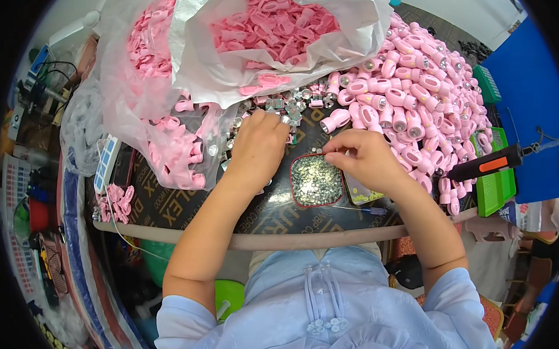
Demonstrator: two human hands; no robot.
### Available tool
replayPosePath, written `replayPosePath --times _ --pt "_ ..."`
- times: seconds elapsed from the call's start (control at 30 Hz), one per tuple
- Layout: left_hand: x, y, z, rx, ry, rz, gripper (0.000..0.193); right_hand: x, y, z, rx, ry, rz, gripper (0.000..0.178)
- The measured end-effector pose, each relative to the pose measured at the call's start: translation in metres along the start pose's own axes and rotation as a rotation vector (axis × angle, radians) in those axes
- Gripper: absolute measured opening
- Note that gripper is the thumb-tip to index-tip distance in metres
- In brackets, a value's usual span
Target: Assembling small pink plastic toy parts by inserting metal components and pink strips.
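My left hand (260, 144) reaches to the loose parts pile (295, 103), a mix of small silvery reflectors and pink-and-metal bits. Its fingers curl downward and their tips are hidden. Over the right rim of a small square red-edged tray (292, 180) hovers my right hand (365, 161), thumb and forefinger pinched together. Whatever sits in that pinch is too small to make out. Tiny metal pieces (316, 181) fill the tray. A single pink flashlight (335, 121) lies just beyond my right hand.
A large heap of pink flashlights (418, 89) covers the right side. White bags with pink shells (274, 30) stand behind. A black-and-orange electric screwdriver (485, 164) hangs at right near green trays (498, 182). A screwdriver (373, 211) lies near the front edge; a power strip (107, 163) is at left.
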State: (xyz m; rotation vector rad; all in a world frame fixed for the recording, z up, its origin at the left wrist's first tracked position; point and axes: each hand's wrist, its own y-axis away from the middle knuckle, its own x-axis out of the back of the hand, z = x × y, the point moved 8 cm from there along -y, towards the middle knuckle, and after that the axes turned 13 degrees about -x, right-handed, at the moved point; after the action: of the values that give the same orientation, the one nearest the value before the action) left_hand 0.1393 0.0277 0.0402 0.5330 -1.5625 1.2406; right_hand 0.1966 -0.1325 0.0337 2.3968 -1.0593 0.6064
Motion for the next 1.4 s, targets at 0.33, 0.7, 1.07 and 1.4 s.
replayPosePath --times 0.33,0.7,1.07,1.4 --pt "0.025 0.008 0.022 -0.040 0.314 0.139 0.026 -0.049 -0.038 0.000 -0.100 -0.154 -0.131 0.027" --pt "0.060 0.031 0.006 0.123 0.269 0.485 0.029 -0.090 -0.030 -0.025 -0.250 -1.268 -0.551 0.022" --pt "0.065 0.106 -0.109 0.573 -0.120 -0.099 0.016 -0.068 -0.024 -0.005 -0.311 -1.113 -0.390 0.016" --pt "0.052 0.108 -0.110 0.262 -0.319 -0.383 0.022 -0.073 -0.009 -0.012 -0.147 -1.418 -0.517 0.020"
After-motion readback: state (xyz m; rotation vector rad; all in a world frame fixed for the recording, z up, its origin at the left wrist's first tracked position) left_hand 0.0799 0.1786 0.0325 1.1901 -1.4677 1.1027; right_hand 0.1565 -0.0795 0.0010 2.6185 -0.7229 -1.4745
